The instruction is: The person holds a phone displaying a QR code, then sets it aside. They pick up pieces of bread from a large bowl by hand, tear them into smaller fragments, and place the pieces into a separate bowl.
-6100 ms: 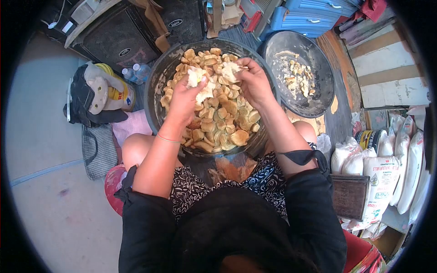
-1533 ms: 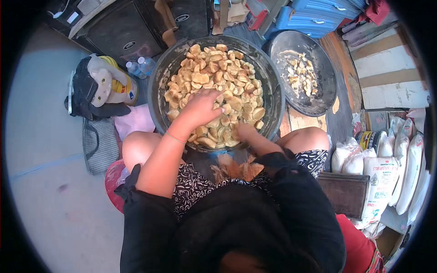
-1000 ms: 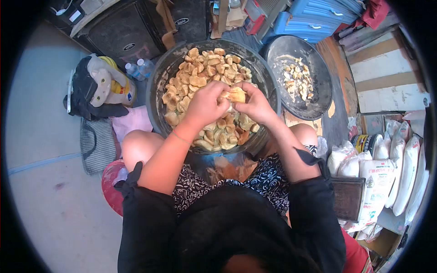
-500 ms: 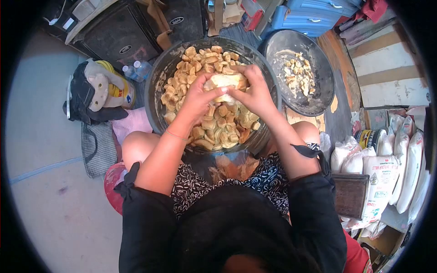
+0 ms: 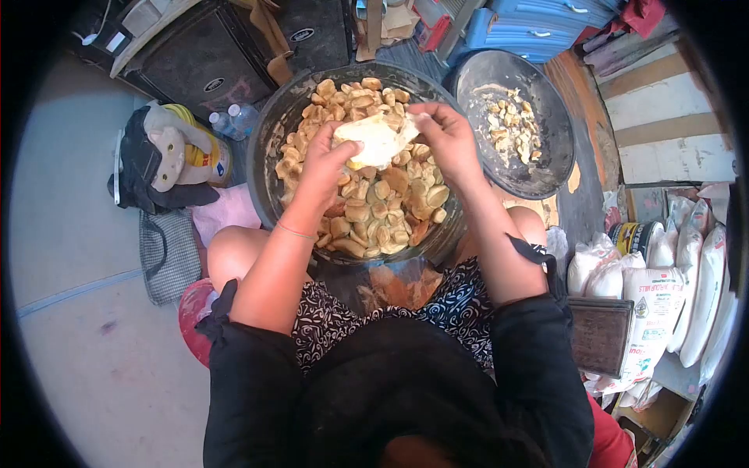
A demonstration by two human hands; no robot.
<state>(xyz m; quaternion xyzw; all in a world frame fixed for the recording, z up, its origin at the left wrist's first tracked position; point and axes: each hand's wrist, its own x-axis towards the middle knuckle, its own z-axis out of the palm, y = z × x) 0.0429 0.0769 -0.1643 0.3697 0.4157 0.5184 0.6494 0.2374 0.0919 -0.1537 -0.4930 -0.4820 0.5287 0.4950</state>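
Note:
In the middle of the head view, a large dark basin (image 5: 264, 117) holds many small, brown-topped bread pieces (image 5: 374, 210). Above them I hold a pale, soft piece of bread (image 5: 376, 142) with ragged edges. My left hand (image 5: 321, 160) grips its left side, thumb on top. At its right end, the fingers and thumb of my right hand (image 5: 449, 140) pinch a thin edge. Both hands are closed and stay over the basin, apart from the heap below.
A smaller black basin (image 5: 562, 132) with broken pale pieces (image 5: 511, 129) sits at the right. Flour sacks (image 5: 651, 320) stand farther right. Plastic bottles (image 5: 243, 118), a yellow can (image 5: 222, 164) and a checked bag (image 5: 168, 253) are on the left. Blue drawers (image 5: 515, 31) stand behind.
My hands have moved apart, the left one leftward and the right one rightward. The bread between them is now spread wider and shows more of its pale face.

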